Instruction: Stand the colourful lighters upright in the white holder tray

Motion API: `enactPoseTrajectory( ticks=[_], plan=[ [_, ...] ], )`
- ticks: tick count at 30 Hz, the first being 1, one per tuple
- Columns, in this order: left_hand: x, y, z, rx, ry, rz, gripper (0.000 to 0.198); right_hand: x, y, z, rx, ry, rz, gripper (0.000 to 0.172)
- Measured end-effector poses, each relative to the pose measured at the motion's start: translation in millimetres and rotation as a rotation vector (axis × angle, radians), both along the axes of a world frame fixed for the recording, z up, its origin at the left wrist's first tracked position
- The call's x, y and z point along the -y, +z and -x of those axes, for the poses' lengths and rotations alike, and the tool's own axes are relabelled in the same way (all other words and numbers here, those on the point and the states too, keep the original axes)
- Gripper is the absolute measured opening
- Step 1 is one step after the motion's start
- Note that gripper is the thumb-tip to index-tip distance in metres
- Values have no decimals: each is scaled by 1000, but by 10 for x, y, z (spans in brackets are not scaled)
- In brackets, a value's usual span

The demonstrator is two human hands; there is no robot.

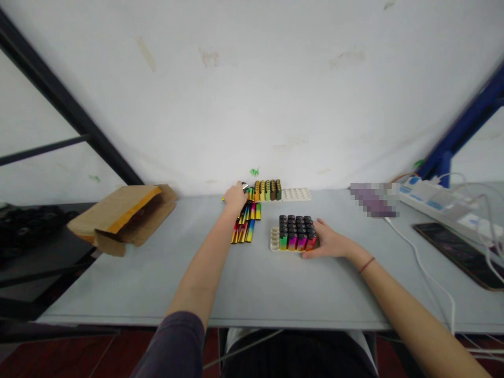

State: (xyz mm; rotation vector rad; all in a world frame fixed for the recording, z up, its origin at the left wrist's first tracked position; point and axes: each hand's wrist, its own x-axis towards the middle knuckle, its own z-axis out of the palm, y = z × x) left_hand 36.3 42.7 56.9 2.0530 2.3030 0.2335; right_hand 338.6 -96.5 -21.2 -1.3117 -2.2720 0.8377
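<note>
My left hand (pixel 235 198) reaches far across the grey table (pixel 252 283), fingers closed on a lighter at the top of a pile of rainbow-coloured lighters (pixel 246 223). My right hand (pixel 329 242) rests with its fingers against the right side of a white tray (pixel 274 239) that holds several upright rainbow lighters with black tops (pixel 296 232). Behind, a second white tray (pixel 296 195) near the wall is partly filled with yellow-green lighters (pixel 268 189).
An open cardboard box (pixel 124 215) lies on its side at the table's left. At the right are a white power strip (pixel 433 202), white cables (pixel 425 273) and a dark phone (pixel 460 252). A white wall stands behind.
</note>
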Motion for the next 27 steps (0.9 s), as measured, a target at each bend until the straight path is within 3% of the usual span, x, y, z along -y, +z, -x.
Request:
enactPoseTrajectory(
  ticks=[13, 19, 23, 27],
  plan=[
    [96, -255, -88, 75, 109, -153, 53, -4, -5, -1, 2, -1, 2, 107],
    [112, -265, -164, 132, 148, -139, 56, -4, -4, -2, -4, 8, 2, 106],
    [101, -264, -139, 101, 102, -101, 54, -9, -28, -10, -13, 0, -11, 105],
    [66, -251, 7, 3, -32, -77, 53, -7, -32, -12, -8, -3, -8, 105]
  ],
)
